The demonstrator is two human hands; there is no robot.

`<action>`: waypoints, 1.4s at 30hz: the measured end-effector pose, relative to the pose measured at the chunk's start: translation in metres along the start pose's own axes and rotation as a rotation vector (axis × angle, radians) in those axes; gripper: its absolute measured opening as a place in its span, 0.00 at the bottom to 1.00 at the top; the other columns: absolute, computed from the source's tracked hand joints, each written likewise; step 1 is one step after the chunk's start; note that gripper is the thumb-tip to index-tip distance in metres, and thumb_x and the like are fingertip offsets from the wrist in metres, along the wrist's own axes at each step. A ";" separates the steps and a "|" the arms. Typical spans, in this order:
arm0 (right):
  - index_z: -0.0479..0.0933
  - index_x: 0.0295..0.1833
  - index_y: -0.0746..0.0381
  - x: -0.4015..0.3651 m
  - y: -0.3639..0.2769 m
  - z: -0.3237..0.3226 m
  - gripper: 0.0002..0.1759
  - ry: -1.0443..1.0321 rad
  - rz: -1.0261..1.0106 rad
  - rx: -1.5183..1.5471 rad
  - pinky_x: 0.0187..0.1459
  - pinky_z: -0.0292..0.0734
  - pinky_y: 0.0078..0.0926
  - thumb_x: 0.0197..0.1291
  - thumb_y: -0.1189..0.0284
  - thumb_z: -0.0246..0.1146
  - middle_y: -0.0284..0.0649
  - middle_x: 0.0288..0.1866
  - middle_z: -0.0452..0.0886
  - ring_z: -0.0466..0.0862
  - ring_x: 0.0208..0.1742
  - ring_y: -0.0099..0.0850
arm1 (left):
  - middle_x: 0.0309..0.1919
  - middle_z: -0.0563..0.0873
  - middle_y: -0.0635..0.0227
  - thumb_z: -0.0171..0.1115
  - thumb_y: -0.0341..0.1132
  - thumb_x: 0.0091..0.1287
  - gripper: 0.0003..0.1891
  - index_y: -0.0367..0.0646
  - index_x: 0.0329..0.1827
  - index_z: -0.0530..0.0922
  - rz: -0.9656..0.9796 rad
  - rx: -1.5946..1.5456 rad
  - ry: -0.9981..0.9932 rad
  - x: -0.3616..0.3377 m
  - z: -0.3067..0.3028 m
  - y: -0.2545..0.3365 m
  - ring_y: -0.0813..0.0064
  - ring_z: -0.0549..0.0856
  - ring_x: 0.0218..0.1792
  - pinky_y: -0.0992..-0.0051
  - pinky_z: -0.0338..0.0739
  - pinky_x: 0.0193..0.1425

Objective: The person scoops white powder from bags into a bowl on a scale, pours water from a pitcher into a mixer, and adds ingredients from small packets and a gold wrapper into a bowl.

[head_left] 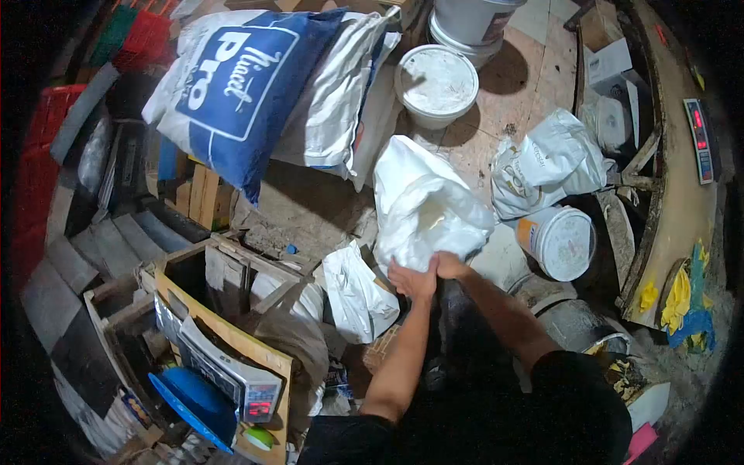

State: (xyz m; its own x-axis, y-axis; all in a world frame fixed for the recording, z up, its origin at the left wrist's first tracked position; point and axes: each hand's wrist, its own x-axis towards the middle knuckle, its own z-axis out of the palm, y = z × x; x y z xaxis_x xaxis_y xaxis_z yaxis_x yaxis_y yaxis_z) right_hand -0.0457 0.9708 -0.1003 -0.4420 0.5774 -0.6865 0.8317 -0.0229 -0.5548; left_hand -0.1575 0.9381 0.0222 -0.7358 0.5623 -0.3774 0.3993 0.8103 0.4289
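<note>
Near the middle of the head view a large white plastic bag [422, 198] stands with its mouth open toward me, its inside pale. My left hand [416, 280] grips the bag's near edge, fingers wrapped in the plastic. Close beside it, my right hand [448, 266] is closed on the same edge, a little to the right. A smaller white bag [358, 293] lies just left of my left hand. To the right of the large bag are a crumpled white printed bag [549, 164] and a lidded white bucket [559, 242].
Stacked blue and white sacks [240, 89] lie at the upper left. A lidded bucket [436, 81] stands behind the bag. At the lower left are a scale [232, 372] and a blue dish [194, 403]. Another scale [699, 139] sits on the right-hand table [666, 225].
</note>
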 end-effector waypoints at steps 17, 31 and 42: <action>0.79 0.55 0.60 0.191 -0.061 -0.137 0.18 0.538 -0.509 -0.227 0.55 0.77 0.43 0.60 0.69 0.58 0.50 0.49 0.84 0.83 0.50 0.51 | 0.58 0.73 0.39 0.63 0.23 0.50 0.36 0.36 0.65 0.60 0.051 -0.355 -0.040 0.136 -0.030 0.013 0.43 0.72 0.63 0.60 0.62 0.70; 0.81 0.56 0.57 0.249 -0.047 -0.053 0.20 -0.029 0.116 -0.855 0.58 0.76 0.42 0.62 0.62 0.57 0.47 0.54 0.83 0.82 0.55 0.47 | 0.54 0.71 0.50 0.59 0.24 0.44 0.38 0.33 0.64 0.59 0.043 -0.704 -0.093 0.135 -0.036 -0.006 0.57 0.73 0.59 0.62 0.67 0.66; 0.83 0.44 0.62 0.147 -0.017 -0.105 0.18 -0.453 0.536 -0.327 0.43 0.75 0.32 0.60 0.61 0.56 0.43 0.41 0.85 0.84 0.42 0.34 | 0.56 0.69 0.50 0.57 0.23 0.44 0.41 0.36 0.67 0.55 0.056 -0.721 -0.155 0.119 -0.043 -0.021 0.56 0.72 0.59 0.60 0.65 0.68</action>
State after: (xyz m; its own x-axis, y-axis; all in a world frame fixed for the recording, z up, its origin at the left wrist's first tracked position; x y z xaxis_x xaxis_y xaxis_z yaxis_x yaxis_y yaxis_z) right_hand -0.0896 1.1421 -0.1425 0.0130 0.1632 -0.9865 0.9966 0.0779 0.0260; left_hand -0.2770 0.9815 0.0034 -0.6176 0.6597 -0.4283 -0.0642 0.5004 0.8634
